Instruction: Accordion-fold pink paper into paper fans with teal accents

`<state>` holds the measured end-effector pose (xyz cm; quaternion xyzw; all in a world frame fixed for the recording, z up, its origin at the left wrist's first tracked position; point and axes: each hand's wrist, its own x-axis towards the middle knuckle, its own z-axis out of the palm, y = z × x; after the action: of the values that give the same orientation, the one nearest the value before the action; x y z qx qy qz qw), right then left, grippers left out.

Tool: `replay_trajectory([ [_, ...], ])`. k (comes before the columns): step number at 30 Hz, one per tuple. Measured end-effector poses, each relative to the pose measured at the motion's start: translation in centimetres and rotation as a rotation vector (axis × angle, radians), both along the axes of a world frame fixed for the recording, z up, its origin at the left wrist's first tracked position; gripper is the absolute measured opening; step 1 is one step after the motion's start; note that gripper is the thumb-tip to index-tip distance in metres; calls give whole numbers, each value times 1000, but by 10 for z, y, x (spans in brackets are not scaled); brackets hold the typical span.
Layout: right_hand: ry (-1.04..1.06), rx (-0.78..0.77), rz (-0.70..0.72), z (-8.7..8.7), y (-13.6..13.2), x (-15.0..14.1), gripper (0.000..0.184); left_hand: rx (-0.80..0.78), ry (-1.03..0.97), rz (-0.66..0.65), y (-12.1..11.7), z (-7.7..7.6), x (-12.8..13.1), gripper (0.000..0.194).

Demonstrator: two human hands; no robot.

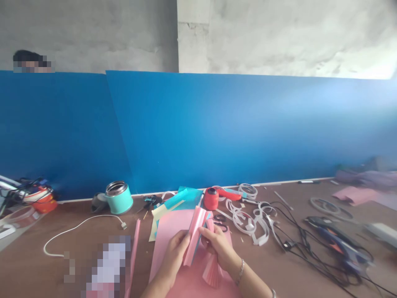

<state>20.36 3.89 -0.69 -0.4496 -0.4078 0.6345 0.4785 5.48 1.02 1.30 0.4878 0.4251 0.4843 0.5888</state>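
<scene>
Between my hands is a pink pleated paper strip (pixel 195 238), held upright and tilted, with a bluish-green edge along one side. My left hand (pixel 176 254) is closed on its left side, thumb on top. My right hand (pixel 218 244) pinches near its right edge. A second pleated pink paper fan (pixel 212 273) passes under the fingers of my right hand, its folds spreading out below. Under both hands lies a flat pink paper sheet (pixel 164 240). Black-handled scissors (pixel 221 225) lie just beyond my right hand, partly hidden.
Left of the sheet lies a long pink folded strip (pixel 135 248). Behind stand a turquoise container (pixel 119 198) and a red hair-dryer-like tool (pixel 212 198). White cable coils (pixel 245 221), black cables (pixel 304 244) and a glue gun (pixel 338 244) lie right. A blue partition (pixel 232 132) closes the back.
</scene>
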Motion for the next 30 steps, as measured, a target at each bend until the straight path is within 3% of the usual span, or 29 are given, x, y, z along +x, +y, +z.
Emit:
replay_trajectory([
  [9,-17,45,45,-8,1,1,31,-32,-63,90,-1,-4,-1,33],
  [16,14,-10,-2,-1,0,0,30,-24,-160,26,0,2,-2,48],
  [21,21,-23,-25,3,1,0,28,23,-152,19,4,-1,-7,47],
  [26,18,11,-57,-1,2,0,36,10,-123,122,6,-7,-9,50],
  [30,-46,35,15,-3,-3,-4,39,33,-112,56,3,-4,-4,49],
])
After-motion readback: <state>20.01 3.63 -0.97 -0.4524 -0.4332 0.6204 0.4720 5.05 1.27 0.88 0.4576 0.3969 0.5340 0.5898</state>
